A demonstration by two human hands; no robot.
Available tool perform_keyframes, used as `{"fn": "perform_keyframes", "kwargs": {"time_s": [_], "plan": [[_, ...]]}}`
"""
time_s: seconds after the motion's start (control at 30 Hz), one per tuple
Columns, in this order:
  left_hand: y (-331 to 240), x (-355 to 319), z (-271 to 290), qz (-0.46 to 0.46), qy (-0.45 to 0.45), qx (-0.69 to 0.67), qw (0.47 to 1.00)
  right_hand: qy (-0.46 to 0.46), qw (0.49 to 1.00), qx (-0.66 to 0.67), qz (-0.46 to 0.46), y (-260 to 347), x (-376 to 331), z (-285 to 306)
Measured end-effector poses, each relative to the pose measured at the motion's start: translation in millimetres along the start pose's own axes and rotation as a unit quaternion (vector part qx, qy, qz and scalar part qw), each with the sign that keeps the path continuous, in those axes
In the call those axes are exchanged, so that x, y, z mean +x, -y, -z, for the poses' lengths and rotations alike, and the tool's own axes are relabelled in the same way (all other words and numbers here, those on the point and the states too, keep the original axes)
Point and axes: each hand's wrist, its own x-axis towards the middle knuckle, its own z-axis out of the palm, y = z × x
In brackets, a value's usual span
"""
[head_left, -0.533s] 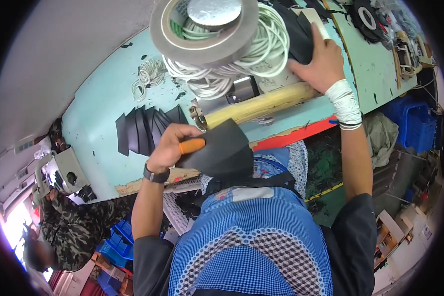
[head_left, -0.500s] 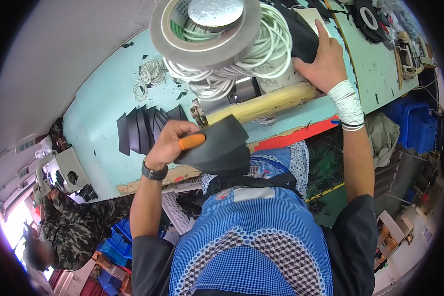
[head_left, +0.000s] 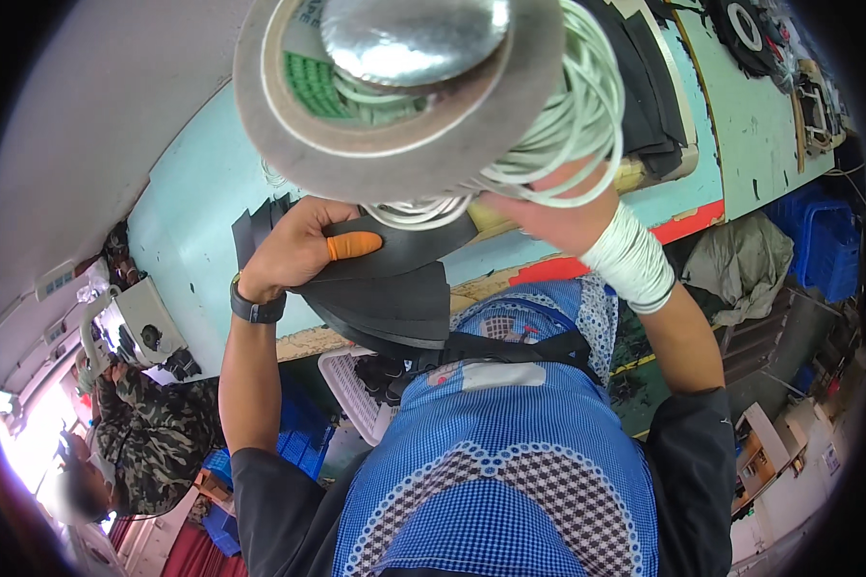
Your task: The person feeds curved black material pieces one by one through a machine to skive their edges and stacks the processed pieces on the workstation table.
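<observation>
My left hand point(head_left: 303, 245), an orange finger sleeve on its thumb, grips black flat pieces point(head_left: 385, 303) with curved edges, fanned over one another. They hang over the table's front edge above my lap. My right hand point(head_left: 563, 221) is beside the far end of the upper piece, behind white cord loops point(head_left: 592, 106). Its fingers are blurred and partly covered, so their grip is not visible. White cord is wound many times round my right wrist. Farther right lies a stack of similar black pieces point(head_left: 649, 87). More black pieces point(head_left: 255, 226) stand behind my left hand.
A big grey ring-shaped roll point(head_left: 260, 125) with a silver dome point(head_left: 414, 38) rises close in front, blocking much of the table point(head_left: 188, 183). At left, a person in camouflage point(head_left: 154, 433) is near a white machine point(head_left: 149, 327). Blue crates point(head_left: 818, 240) stand at right.
My right hand has left the stack at the back right and come toward my left hand. My left hand moved slightly left, and another black piece now shows in it. The roll looms larger.
</observation>
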Motion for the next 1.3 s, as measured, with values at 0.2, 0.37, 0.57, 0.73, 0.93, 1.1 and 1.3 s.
{"fn": "perform_keyframes", "kwargs": {"time_s": [0.2, 0.37, 0.57, 0.73, 0.93, 1.1, 1.3], "plan": [[20, 0, 6, 0.027, 0.001, -0.009, 1.0, -0.047, 0.998, -0.004, -0.037, -13, 7, 1], [15, 3, 8, 0.008, 0.013, 0.045, 0.999, -0.104, 0.992, -0.012, -0.065, -15, 10, 0], [5, 5, 10, 0.007, 0.003, 0.068, 0.998, -0.037, 0.996, 0.072, -0.021, 3, 10, 18], [-12, 24, -5, -0.08, 0.015, 0.162, 0.983, 0.028, 0.996, 0.059, -0.056, -3, 10, 26], [-2, 14, -4, -0.091, -0.017, 0.093, 0.991, -0.205, 0.972, -0.039, -0.104, 24, 6, 95], [-1, 19, 10, -0.069, 0.04, 0.045, 0.996, -0.086, 0.988, -0.125, 0.022, -16, 8, 72], [1, 33, -7, -0.203, 0.028, 0.176, 0.963, -0.009, 0.995, -0.032, 0.097, -2, 13, 25]]}}
